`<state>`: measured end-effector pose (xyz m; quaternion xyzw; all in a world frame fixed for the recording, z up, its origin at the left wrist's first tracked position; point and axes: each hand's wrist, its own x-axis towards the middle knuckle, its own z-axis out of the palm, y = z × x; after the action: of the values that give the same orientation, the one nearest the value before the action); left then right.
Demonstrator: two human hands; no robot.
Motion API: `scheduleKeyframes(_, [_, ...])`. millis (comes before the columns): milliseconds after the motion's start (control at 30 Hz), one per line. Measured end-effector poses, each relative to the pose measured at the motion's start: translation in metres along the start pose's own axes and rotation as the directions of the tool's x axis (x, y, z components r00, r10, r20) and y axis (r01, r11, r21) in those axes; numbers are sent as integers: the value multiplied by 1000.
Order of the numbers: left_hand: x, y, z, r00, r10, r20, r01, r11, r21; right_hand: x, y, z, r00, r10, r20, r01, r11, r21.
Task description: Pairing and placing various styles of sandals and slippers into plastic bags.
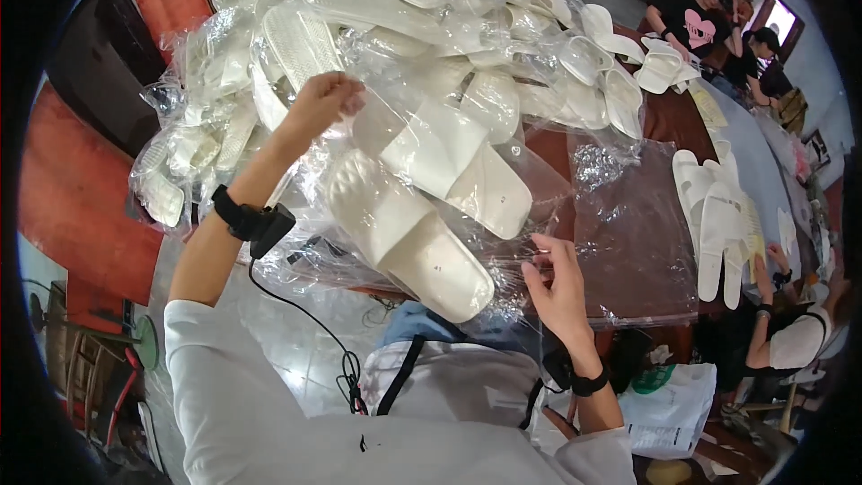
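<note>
A pair of cream-white slide slippers (pixel 404 232) lies in a clear plastic bag (pixel 543 175) at the near side of the table, toes toward me and to the right. Over the heel end, my left hand (pixel 325 110) is closed, its fingers curled on the bag's film. My right hand (pixel 561 295) is beside the front slipper's toe, thumb and fingers apart, close to the bag's wrinkled edge. Whether those fingertips touch the film is hard to see. Both wrists carry black straps; a camera-like box with a cable sits at the left one.
A large heap of bagged white slippers (pixel 377 4) covers the far and left table. Flat clear bags (pixel 633 224) lie on the brown tabletop at right, with unbagged slippers (pixel 714 224) beyond. Co-workers (pixel 705 22) sit along the right. A white plastic sack (pixel 669 409) stands below.
</note>
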<state>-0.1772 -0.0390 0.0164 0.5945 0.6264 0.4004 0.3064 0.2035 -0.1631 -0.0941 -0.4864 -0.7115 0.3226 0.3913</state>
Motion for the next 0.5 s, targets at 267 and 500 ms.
scheduleKeyframes(267, [4, 24, 0, 999, 28, 42, 1, 818, -575, 8, 17, 1, 997, 55, 46, -58, 996, 63])
scheduleKeyframes(500, [18, 14, 10, 1000, -19, 6, 20, 863, -504, 37, -21, 20, 992, -75, 103, 26, 913, 406])
